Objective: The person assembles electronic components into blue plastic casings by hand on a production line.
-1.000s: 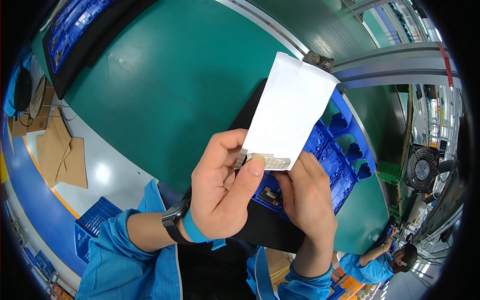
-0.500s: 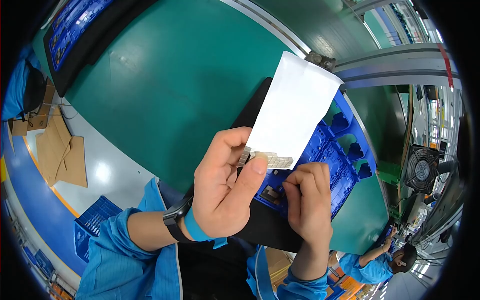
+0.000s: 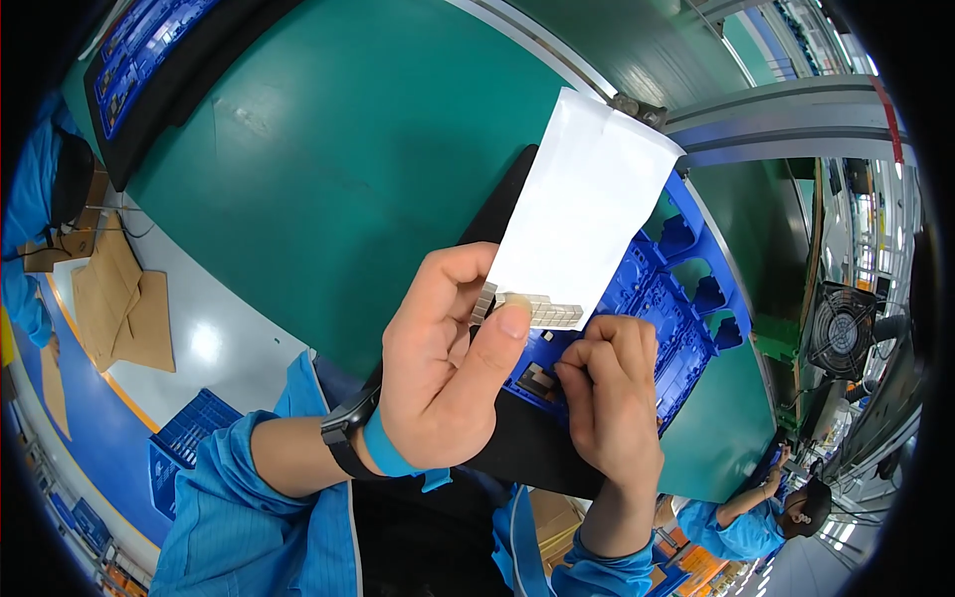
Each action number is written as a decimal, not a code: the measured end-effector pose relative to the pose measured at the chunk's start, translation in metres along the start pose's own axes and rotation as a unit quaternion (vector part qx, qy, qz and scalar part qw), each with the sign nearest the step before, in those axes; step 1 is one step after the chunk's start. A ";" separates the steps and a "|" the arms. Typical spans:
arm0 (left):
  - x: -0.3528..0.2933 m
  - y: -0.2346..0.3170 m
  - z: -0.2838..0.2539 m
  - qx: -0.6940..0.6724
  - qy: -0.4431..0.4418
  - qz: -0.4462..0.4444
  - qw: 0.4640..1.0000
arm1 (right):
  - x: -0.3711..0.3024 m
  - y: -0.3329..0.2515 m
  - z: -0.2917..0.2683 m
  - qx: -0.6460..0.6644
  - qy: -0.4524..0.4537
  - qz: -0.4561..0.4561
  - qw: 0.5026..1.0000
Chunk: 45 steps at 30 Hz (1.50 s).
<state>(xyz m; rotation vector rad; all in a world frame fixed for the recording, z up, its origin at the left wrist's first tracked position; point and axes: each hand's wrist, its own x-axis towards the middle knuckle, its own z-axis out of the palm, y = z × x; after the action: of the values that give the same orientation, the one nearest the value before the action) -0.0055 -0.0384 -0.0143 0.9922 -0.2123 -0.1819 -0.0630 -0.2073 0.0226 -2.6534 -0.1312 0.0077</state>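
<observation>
My left hand (image 3: pixel 438 363) grips a white sheet of paper (image 3: pixel 592 199) by its lower end, thumb on top. Small grey square pads (image 3: pixel 553 313) sit in rows along that lower edge, partly under the thumb. Beyond and beneath the sheet lies a blue molded plastic part (image 3: pixel 647 289) with cut-outs, its middle covered by the paper. My right hand (image 3: pixel 615 403) is at its near side, fingers curled and thumb against them. Whatever the fingertips pinch is hidden. Beside them, a small grey-and-dark piece (image 3: pixel 538 382) sits in a recess of the blue part.
Black padding (image 3: pixel 527 438) lies under the blue part on the green tabletop (image 3: pixel 328 179). More blue parts (image 3: pixel 149 50) rest at the far left. A metal rail (image 3: pixel 776 124) and a fan (image 3: pixel 841 331) stand to the right. Another person (image 3: pixel 741 527) works at lower right.
Both hands have barely moved; the paper has shifted slightly upward in view. My right fingers have moved slightly up and left. At the left edge, another person's arm has come into view.
</observation>
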 end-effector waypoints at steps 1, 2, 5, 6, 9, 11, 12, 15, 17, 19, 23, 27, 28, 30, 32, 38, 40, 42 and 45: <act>0.000 0.000 0.000 0.000 0.000 -0.001 1.000 | 0.000 -0.001 -0.001 0.000 0.000 0.000 1.000; 0.000 0.001 0.001 0.000 0.002 0.000 1.000 | 0.001 -0.002 -0.001 0.001 -0.002 0.003 1.000; 0.000 0.001 0.000 -0.002 0.002 0.001 1.000 | 0.001 -0.004 -0.001 -0.006 -0.003 0.005 1.000; -0.001 0.000 0.000 -0.004 0.001 0.001 1.000 | 0.001 -0.005 0.000 -0.015 -0.003 0.006 1.000; 0.000 0.000 0.000 0.007 0.003 -0.008 1.000 | -0.003 -0.005 0.000 -0.021 -0.004 0.008 1.000; -0.001 -0.001 -0.002 -0.011 0.008 -0.013 1.000 | -0.004 -0.006 -0.003 -0.007 0.000 0.013 1.000; -0.001 -0.001 -0.004 -0.030 0.014 -0.020 0.999 | -0.006 -0.006 -0.004 0.008 0.003 0.019 1.000; 0.003 0.003 -0.004 -0.048 0.033 -0.028 0.998 | -0.035 0.012 -0.025 0.015 0.131 0.092 0.987; 0.008 0.008 -0.005 -0.005 0.048 -0.031 0.998 | -0.071 0.038 -0.044 -0.034 0.232 0.185 0.954; 0.017 0.019 -0.011 0.055 0.090 -0.061 0.993 | -0.114 0.072 -0.044 -0.042 0.298 0.290 0.909; 0.037 0.018 -0.026 0.104 -0.010 -0.100 0.989 | -0.181 0.094 -0.008 -0.041 0.297 0.398 0.867; 0.044 0.027 -0.012 0.078 -0.059 -0.186 0.978 | -0.188 0.053 0.004 0.126 0.293 0.365 0.875; 0.042 0.026 -0.007 0.076 -0.080 -0.179 0.978 | -0.195 0.051 0.001 0.148 0.292 0.358 0.874; 0.031 0.020 0.006 0.037 -0.071 -0.265 0.961 | -0.204 0.047 -0.018 0.147 0.291 0.409 0.852; 0.021 0.004 0.012 0.027 -0.116 -0.296 0.948 | -0.214 0.052 -0.019 0.146 0.298 0.454 0.827; -0.043 -0.032 0.060 -0.109 -0.205 -0.444 0.865 | -0.234 -0.012 -0.020 0.090 0.325 0.290 0.896; -0.056 -0.042 0.079 -0.128 -0.220 -0.466 0.847 | -0.229 -0.048 -0.011 0.266 0.151 0.243 0.921; -0.068 -0.053 0.099 -0.139 -0.252 -0.482 0.827 | -0.240 -0.056 0.040 0.455 0.022 0.274 0.847; -0.083 -0.059 0.123 -0.091 -0.307 -0.535 0.782 | -0.228 -0.059 0.087 0.722 0.292 0.321 0.539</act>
<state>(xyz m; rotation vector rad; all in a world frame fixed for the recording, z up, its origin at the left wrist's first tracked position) -0.1209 -0.1483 -0.0071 0.7277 -0.1932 -1.5664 -0.2975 -0.1361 -0.0313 -0.7714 0.7548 -0.3590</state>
